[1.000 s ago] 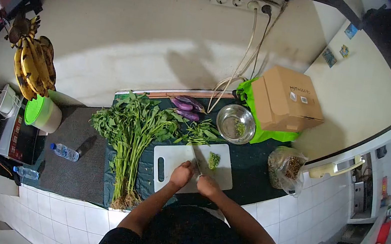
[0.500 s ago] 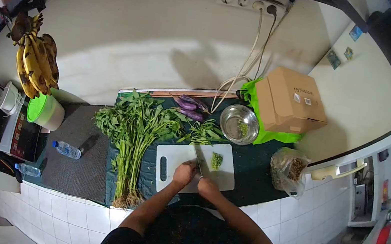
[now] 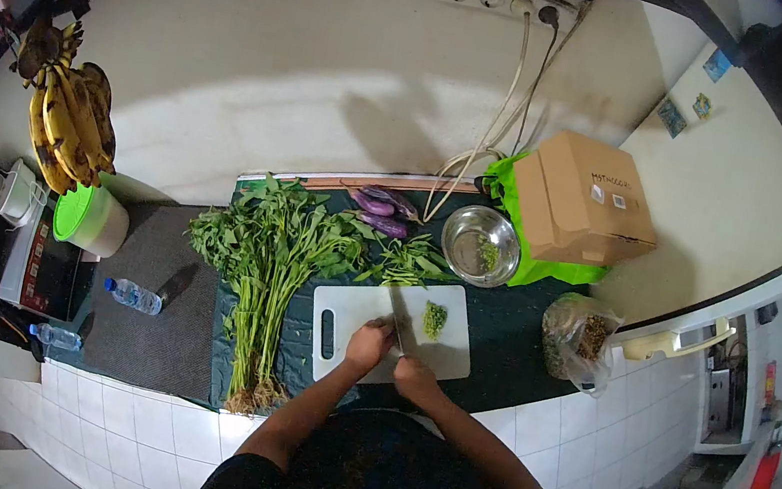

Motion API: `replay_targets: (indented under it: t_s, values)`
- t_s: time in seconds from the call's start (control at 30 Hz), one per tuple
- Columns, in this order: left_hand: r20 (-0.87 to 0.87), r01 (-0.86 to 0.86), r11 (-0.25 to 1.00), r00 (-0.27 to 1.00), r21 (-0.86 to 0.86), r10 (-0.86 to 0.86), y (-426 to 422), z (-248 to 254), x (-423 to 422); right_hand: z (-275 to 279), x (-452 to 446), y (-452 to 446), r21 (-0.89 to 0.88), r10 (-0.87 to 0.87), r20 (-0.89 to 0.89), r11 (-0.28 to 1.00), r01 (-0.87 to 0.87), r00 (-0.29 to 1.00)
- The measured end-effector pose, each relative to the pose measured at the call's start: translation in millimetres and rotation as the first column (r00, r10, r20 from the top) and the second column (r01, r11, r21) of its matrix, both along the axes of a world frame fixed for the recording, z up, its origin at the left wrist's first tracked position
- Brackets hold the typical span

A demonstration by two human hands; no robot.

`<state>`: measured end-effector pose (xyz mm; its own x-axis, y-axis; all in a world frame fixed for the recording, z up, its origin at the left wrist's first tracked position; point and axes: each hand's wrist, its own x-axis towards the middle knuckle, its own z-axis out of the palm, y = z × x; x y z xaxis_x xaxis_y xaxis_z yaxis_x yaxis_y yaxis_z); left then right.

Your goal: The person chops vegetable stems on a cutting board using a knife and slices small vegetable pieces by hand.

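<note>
My right hand (image 3: 415, 380) is closed around the handle of a knife (image 3: 398, 320), its blade pointing away from me over the white cutting board (image 3: 357, 305). Close beside the blade, on its left, my left hand (image 3: 368, 345) rests on the board with curled fingers; what they pinch is hidden. A small heap of chopped greens (image 3: 434, 321) lies right of the knife. Beyond the board sit some loose leafy sprigs (image 3: 414, 260) and a steel bowl (image 3: 481, 247) with a few green bits inside. A large bunch of leafy greens with roots (image 3: 270, 277) lies to the left.
Several purple eggplants (image 3: 378, 207) lie at the back. A cardboard box (image 3: 585, 201) stands on a green bag behind a plastic bag of brown pieces (image 3: 579, 341). Leftward are a water bottle (image 3: 133, 296), a green-lidded tub (image 3: 91, 220) and hanging bananas (image 3: 74, 121).
The view has shifted very slightly. Both hands and the knife stay in nearly the same place on the board, and the chopped heap looks the same.
</note>
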<state>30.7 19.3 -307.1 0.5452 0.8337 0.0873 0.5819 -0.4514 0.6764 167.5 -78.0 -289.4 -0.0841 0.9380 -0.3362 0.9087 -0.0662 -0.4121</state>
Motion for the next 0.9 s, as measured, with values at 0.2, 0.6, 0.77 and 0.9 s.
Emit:
replay_targets:
  t_s: [0.2,0.6,0.77,0.9]
  values:
    - [0.010,-0.039,0.996,0.999,-0.083,0.040,-1.7,15.2,0.7,17.6,7.1,29.2,-0.118,-0.096,0.036,0.988,0.100,0.995]
    - [0.039,-0.080,0.996,0.996,-0.048,0.081,-3.4,15.2,4.4,-20.9,5.3,20.1,0.043,-0.053,-0.025,0.998,0.054,0.998]
    - [-0.010,-0.067,0.994,0.998,-0.084,0.067,-0.1,10.3,2.8,20.6,12.1,37.9,-0.018,0.265,0.103,0.964,-0.264,0.959]
    - [-0.024,-0.056,0.992,0.998,-0.116,0.053,-4.2,24.8,2.3,-14.4,11.6,22.1,-0.014,0.453,0.198,0.888,-0.460,0.869]
